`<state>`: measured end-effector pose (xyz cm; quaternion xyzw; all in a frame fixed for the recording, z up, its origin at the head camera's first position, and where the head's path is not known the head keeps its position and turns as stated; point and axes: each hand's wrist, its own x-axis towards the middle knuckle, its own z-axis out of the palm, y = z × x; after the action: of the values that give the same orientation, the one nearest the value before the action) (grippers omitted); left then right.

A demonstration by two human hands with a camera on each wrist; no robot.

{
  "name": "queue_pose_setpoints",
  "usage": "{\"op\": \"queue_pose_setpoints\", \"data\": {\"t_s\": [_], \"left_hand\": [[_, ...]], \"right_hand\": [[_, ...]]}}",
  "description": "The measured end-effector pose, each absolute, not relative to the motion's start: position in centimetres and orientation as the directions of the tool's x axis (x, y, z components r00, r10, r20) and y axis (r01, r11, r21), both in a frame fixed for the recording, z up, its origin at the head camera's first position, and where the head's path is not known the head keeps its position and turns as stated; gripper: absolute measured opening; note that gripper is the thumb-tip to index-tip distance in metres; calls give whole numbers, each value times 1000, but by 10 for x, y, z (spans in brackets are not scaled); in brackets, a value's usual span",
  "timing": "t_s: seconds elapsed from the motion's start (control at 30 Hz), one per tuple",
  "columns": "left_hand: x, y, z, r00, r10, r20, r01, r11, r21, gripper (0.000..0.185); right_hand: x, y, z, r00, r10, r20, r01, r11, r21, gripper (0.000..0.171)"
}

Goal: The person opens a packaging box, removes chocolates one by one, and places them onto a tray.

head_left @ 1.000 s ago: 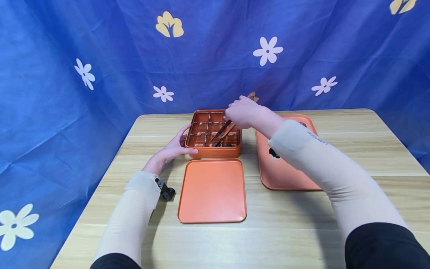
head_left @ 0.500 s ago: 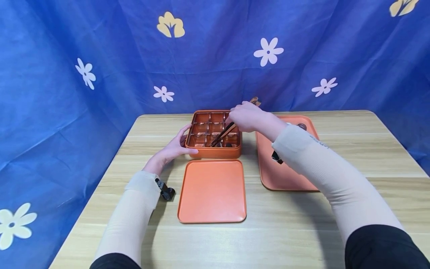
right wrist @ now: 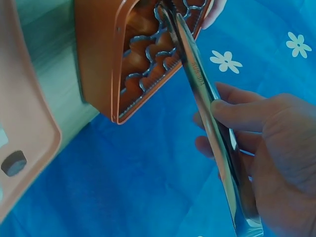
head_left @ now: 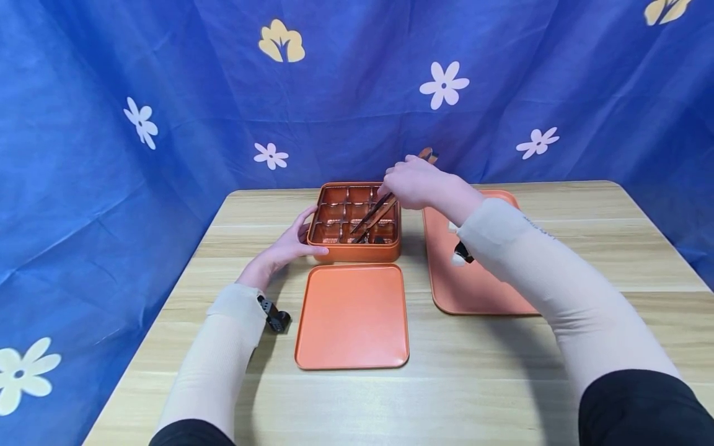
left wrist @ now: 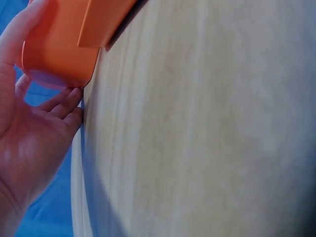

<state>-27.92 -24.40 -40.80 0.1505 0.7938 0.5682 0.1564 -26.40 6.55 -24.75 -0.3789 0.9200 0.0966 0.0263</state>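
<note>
An orange box (head_left: 362, 252) with a divided insert of several brown compartments stands at the back of the table. My left hand (head_left: 290, 243) holds its front left corner, thumb along the front wall and fingers round the left side. My right hand (head_left: 415, 184) grips metal tongs (right wrist: 205, 98) above the box. Their tips reach down into the front middle compartment, slightly apart, with a dark piece beside them. Another dark piece (head_left: 379, 240) lies in the front right compartment. Whether the tips touch anything is too small to tell.
A flat orange square lid (head_left: 352, 317) lies in front of the box. To the right is a larger salmon tray (head_left: 474, 294), partly under my right forearm, bearing white pieces (head_left: 458, 260) and a brown piece (right wrist: 14, 163). A blue flowered curtain (head_left: 346, 93) hangs behind the table.
The tong arms came together half a second ago and are spread again now. My right hand has shifted slightly up and right. The left hand and box stay put.
</note>
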Motion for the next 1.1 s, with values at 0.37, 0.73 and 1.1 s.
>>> {"op": "queue_pose_setpoints", "data": {"t_s": [0.37, 0.73, 1.1], "left_hand": [[-279, -244, -404, -905, 416, -88, 52, 313, 948, 104], [-281, -244, -407, -904, 419, -85, 56, 313, 948, 104], [-278, -243, -405, -905, 416, -88, 49, 309, 950, 104]], "right_hand": [[-265, 56, -240, -743, -645, -179, -669, 723, 173, 45], [-267, 60, -253, -735, -661, -152, -678, 719, 154, 46], [-267, 56, -247, -751, -623, -219, -648, 759, 64, 48]]}}
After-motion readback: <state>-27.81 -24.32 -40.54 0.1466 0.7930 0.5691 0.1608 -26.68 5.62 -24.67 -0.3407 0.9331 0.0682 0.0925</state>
